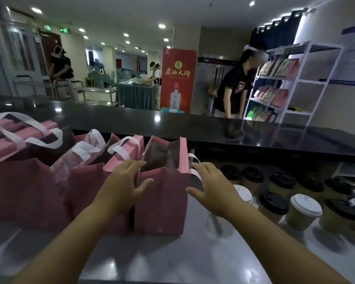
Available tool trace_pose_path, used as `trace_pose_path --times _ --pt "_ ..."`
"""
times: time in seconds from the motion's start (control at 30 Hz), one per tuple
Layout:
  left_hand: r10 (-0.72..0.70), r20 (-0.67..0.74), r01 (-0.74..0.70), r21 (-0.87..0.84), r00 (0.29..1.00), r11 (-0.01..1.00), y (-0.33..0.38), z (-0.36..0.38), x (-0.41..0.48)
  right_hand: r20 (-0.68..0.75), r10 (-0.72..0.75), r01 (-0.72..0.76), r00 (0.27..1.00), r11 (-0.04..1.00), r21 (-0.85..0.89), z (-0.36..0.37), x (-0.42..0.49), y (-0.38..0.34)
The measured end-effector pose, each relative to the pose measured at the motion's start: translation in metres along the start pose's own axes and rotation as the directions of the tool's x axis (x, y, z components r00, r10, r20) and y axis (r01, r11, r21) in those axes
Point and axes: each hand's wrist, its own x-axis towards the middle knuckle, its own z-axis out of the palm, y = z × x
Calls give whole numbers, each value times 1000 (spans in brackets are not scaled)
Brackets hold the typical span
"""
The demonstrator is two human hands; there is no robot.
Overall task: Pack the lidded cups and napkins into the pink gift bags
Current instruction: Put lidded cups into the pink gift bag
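Steel worktop (193, 259), banquet room beyond; left hand (125, 181), right hand (211, 187) flank pink bag (162, 201), spread-fingered, gripping nothing.

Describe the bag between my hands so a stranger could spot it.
On the grey counter, pink gift bags line up left of the lidded cups. Yours is the rightmost bag, between the left hand and right hand: it alone adjoins the cups, mouth gaping.

— The pink bag (162, 197) at centre?
— Matt paper, smooth. At right, the cups (297, 220) are brown paper with plastic lids (306, 204).
— The worktop (193, 253) below?
— Dull brushed metal. The black ledge (213, 128) above is glossy, mirroring lights.
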Motion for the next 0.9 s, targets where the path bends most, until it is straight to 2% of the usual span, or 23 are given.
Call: trace_pose_path --times 0.13,0.27,0.5,0.6,0.77,0.9 --pt "-117 -64 112 -86 991 990 9 15 11 -60 -124 129 990 988 86 7 20 6" --pt "-122 -59 110 -169 991 980 20 27 14 -143 -208 226 968 966 125 14 27 20" --pt "-30 125 75 -371 992 926 43 38 23 -185 -47 84 982 976 199 7 35 51" --pt "24 159 45 -413 987 910 48 42 27 -242 -49 96 969 978 188 -3 32 48" --pt "123 203 -32 -404 971 914 43 41 37 17 -163 162 987 986 45 -4 20 21" --pt "221 151 -166 -312 963 935 27 29 49 56 -142 148 988 983 -111 6 20 14"
